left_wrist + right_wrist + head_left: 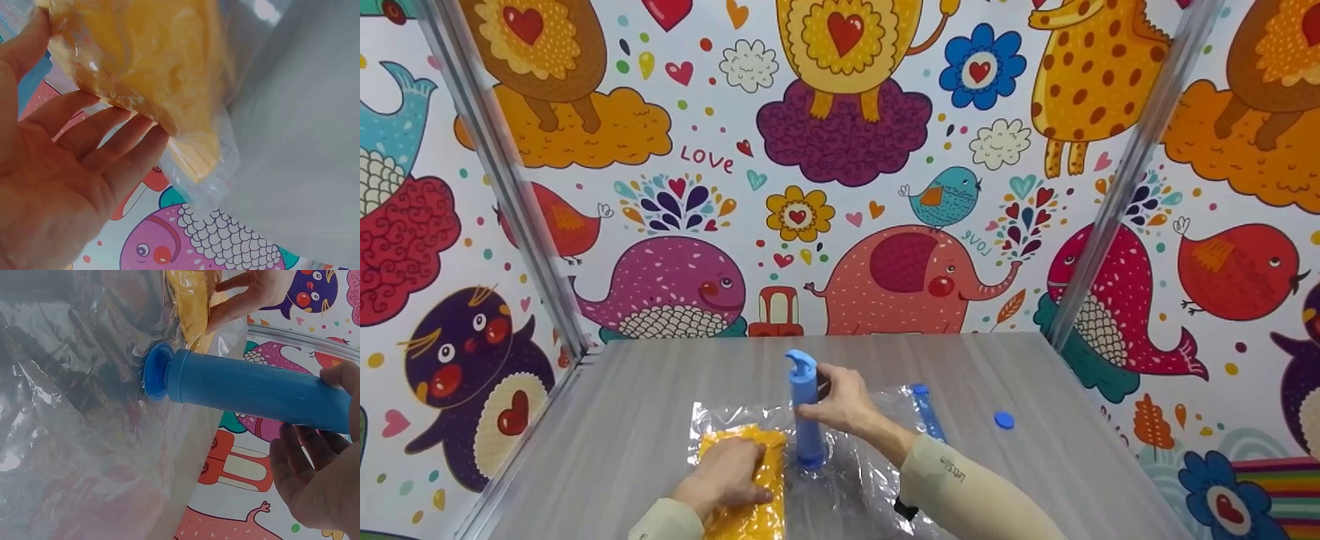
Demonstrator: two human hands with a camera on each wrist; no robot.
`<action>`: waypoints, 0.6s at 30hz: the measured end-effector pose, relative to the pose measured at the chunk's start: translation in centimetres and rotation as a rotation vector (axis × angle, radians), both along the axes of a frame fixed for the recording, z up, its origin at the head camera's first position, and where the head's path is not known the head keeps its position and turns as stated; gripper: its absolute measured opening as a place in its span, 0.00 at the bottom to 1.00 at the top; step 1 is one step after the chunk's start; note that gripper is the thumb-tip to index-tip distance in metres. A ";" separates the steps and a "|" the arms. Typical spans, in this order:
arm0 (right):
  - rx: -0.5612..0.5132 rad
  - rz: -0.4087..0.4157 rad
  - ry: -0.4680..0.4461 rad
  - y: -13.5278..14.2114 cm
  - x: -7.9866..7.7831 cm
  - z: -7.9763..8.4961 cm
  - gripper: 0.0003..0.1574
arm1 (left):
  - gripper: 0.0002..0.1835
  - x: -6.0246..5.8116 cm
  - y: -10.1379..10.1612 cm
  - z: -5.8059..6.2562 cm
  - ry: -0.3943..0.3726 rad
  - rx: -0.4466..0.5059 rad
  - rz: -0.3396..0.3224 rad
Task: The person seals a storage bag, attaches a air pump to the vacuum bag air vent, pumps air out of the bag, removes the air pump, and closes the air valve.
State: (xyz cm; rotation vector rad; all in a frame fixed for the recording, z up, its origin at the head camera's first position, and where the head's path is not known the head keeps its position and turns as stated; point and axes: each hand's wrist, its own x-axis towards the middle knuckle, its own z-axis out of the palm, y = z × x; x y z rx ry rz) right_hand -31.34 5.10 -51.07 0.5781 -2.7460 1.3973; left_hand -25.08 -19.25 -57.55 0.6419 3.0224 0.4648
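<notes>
My right hand (847,401) grips the barrel of a blue hand pump (807,431), which stands nearly upright with its hooked handle on top. The right wrist view shows the pump's lower end at a round blue valve (157,371) on a clear plastic storage bag (62,410). Inside the bag, a folded yellow item (771,457), apparently cloth, lies on the left side. My left hand (726,476) rests on it through the plastic. In the left wrist view, the fingers (121,154) of that hand are extended and lightly bent against the yellow bundle.
A small blue oval cap (1003,420) lies on the grey wood-grain table (660,367) to the right of the bag. A blue strip (931,416) runs along the bag's right edge. Walls printed with cartoon animals (900,285) and metal posts (1084,270) enclose the table.
</notes>
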 end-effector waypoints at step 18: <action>-0.161 -0.079 0.091 2.4 -0.4 1.3 0.30 | 0.26 0.2 0.0 -0.1 0.024 0.005 -0.010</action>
